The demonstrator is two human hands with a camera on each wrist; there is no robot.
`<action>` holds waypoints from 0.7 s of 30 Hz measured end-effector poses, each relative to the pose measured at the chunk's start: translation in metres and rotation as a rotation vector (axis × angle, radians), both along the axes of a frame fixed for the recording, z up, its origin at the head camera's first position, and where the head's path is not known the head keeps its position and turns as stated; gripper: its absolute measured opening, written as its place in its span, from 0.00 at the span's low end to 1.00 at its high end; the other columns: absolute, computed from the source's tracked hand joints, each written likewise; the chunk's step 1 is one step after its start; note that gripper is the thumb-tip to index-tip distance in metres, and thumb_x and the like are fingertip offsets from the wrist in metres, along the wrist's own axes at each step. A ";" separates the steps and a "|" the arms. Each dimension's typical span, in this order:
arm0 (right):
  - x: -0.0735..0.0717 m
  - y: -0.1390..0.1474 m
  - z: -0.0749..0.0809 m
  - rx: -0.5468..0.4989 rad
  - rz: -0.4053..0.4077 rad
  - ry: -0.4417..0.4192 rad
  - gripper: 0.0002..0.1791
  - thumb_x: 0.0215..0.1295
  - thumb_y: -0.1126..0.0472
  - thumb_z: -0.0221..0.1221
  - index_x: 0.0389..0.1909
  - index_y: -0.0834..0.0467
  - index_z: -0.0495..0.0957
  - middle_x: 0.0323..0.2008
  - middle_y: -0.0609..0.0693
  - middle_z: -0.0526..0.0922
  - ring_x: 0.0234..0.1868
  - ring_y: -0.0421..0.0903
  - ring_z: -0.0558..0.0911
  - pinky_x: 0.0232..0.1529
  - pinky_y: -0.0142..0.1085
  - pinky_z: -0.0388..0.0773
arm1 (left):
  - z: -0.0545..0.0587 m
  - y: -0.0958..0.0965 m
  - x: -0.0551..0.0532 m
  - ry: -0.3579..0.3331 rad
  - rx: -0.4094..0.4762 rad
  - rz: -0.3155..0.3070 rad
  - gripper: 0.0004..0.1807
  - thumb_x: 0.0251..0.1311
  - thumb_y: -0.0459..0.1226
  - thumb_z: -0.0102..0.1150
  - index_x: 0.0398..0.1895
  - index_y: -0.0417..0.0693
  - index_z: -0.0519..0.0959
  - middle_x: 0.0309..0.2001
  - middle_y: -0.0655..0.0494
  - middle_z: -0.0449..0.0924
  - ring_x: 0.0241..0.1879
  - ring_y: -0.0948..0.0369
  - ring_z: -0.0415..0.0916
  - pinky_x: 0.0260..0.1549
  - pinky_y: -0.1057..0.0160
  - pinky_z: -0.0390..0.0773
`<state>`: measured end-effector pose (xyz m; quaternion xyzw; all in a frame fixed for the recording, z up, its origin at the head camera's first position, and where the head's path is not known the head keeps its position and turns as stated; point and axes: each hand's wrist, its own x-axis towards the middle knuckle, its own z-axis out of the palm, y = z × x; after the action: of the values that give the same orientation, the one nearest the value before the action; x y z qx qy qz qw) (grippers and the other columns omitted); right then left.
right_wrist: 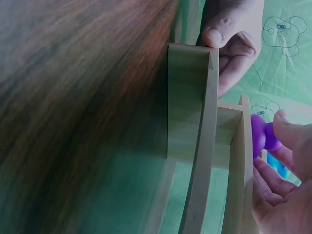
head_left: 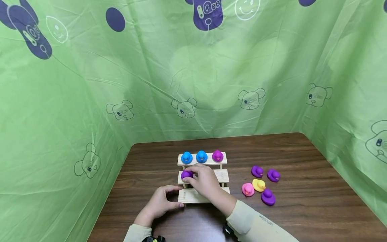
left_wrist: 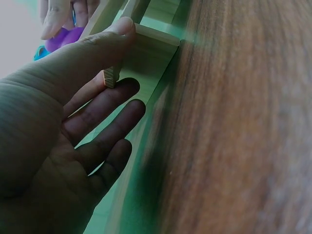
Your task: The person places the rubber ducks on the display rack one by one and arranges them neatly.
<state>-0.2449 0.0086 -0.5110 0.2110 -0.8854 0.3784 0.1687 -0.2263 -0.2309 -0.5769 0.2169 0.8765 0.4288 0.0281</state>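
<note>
A three-step wooden rack point(head_left: 193, 195) stands on the table, with two blue rubber ducks point(head_left: 201, 156) and a magenta rubber duck point(head_left: 217, 156) on its top step. At the left end of the middle step, my right hand point(head_left: 205, 179) pinches a purple rubber duck point(head_left: 186, 174) between thumb and fingers. The right wrist view shows that purple duck point(right_wrist: 262, 134) right at the step's surface. My left hand point(head_left: 160, 202) grips the left end of the lowest step; in the left wrist view its thumb point(left_wrist: 109, 36) lies along the wood's edge, fingers on the other side.
Right of the rack lies a loose group of rubber ducks: several purple ones point(head_left: 268, 197), a yellow one point(head_left: 258, 185) and a pink one point(head_left: 248, 189). Green printed curtains point(head_left: 193, 84) enclose the brown wooden table point(head_left: 317, 201) at the back and sides.
</note>
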 end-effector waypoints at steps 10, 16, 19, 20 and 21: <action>0.001 -0.001 -0.002 0.025 -0.018 0.010 0.17 0.57 0.46 0.77 0.46 0.46 0.91 0.45 0.38 0.89 0.47 0.40 0.86 0.49 0.39 0.82 | 0.000 0.000 0.001 -0.003 -0.006 0.007 0.30 0.46 0.49 0.86 0.56 0.61 0.87 0.54 0.72 0.85 0.59 0.62 0.80 0.63 0.55 0.76; 0.002 -0.001 -0.001 0.019 -0.012 0.021 0.17 0.57 0.46 0.77 0.45 0.46 0.91 0.44 0.38 0.89 0.47 0.40 0.86 0.49 0.39 0.82 | 0.001 0.001 0.001 -0.008 0.000 0.007 0.30 0.47 0.48 0.86 0.56 0.61 0.87 0.54 0.72 0.85 0.59 0.62 0.79 0.64 0.55 0.76; 0.002 -0.001 -0.001 0.019 -0.010 0.028 0.17 0.57 0.46 0.78 0.45 0.46 0.91 0.45 0.38 0.89 0.48 0.40 0.86 0.49 0.39 0.82 | 0.001 0.001 0.002 -0.011 0.004 0.007 0.30 0.47 0.48 0.86 0.56 0.61 0.87 0.54 0.71 0.85 0.59 0.62 0.79 0.64 0.55 0.76; 0.002 0.000 -0.001 0.019 -0.009 0.031 0.17 0.57 0.46 0.78 0.45 0.46 0.91 0.45 0.38 0.89 0.48 0.40 0.86 0.50 0.39 0.82 | 0.001 0.001 0.002 -0.011 0.005 0.007 0.30 0.47 0.49 0.86 0.56 0.61 0.87 0.54 0.71 0.85 0.59 0.62 0.80 0.64 0.55 0.76; 0.002 0.000 -0.001 0.021 -0.008 0.033 0.17 0.57 0.46 0.78 0.45 0.46 0.91 0.45 0.38 0.89 0.48 0.40 0.86 0.50 0.39 0.82 | 0.001 0.001 0.002 -0.012 0.005 0.008 0.30 0.47 0.49 0.86 0.56 0.61 0.87 0.54 0.71 0.85 0.59 0.63 0.80 0.64 0.56 0.76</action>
<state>-0.2430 0.0083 -0.5119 0.2155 -0.8871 0.3650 0.1828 -0.2247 -0.2296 -0.5754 0.2111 0.8761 0.4323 0.0311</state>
